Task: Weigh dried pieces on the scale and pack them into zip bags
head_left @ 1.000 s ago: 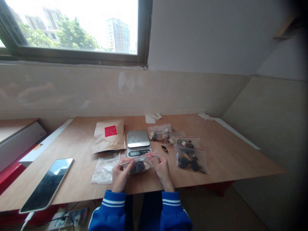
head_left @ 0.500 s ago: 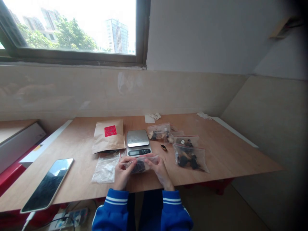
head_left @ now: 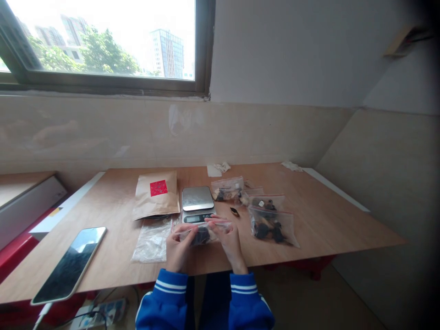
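Observation:
A clear zip-lock bag [head_left: 202,235] with dark pieces inside is held up between my two hands, just in front of the kitchen scale [head_left: 198,200]. My left hand [head_left: 178,247] pinches the bag's left end. My right hand [head_left: 228,239] grips the top edge near its right end, fingers pressed along the red-lined seal. The scale's bare metal plate shows behind the bag, and my right fingers overlap part of its button panel. A small dark piece [head_left: 234,211] lies on the table right of the scale.
Left of the scale lie a brown paper pouch [head_left: 147,195] with a red label and empty clear bags [head_left: 150,245]. Filled zip bags [head_left: 273,229] lie at the right. A phone [head_left: 70,266] with a cable rests near the left table edge [head_left: 118,277]. Crumpled tissue [head_left: 222,167] lies at the back.
My right fingers have shifted up and a little left along the bag's top edge. The bag stays in both hands; the view has moved slightly.

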`<state>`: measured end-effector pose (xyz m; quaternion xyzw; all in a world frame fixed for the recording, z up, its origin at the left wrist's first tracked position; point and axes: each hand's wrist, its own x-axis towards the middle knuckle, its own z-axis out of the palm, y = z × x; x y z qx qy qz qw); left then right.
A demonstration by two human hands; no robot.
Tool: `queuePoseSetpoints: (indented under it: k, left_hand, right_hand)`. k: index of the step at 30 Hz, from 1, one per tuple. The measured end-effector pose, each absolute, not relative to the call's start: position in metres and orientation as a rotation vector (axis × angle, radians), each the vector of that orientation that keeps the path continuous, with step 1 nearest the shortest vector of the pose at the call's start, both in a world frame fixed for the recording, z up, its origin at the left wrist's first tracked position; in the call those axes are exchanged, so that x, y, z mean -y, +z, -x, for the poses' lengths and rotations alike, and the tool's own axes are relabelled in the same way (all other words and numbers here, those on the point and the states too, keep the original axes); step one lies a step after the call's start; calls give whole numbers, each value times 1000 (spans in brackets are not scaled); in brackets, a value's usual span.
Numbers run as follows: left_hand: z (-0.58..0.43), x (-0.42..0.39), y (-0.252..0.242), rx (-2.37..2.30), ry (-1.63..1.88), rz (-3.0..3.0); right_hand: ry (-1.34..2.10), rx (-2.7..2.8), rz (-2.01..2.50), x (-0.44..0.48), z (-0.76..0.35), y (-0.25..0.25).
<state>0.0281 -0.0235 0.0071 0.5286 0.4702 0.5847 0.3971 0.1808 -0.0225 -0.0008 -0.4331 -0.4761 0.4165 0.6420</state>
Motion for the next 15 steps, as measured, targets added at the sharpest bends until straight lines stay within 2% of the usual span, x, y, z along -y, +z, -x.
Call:
queuePoseSetpoints:
  k: [6,15]
  left_hand:
    - [-28,26,11,-1086,1465,-1197]
    - [-33,29,19,-1092,1449,-1207]
  right_hand:
    - [1201,1122,787,29,-177,6]
    - [927,1132,892,24,-155,10]
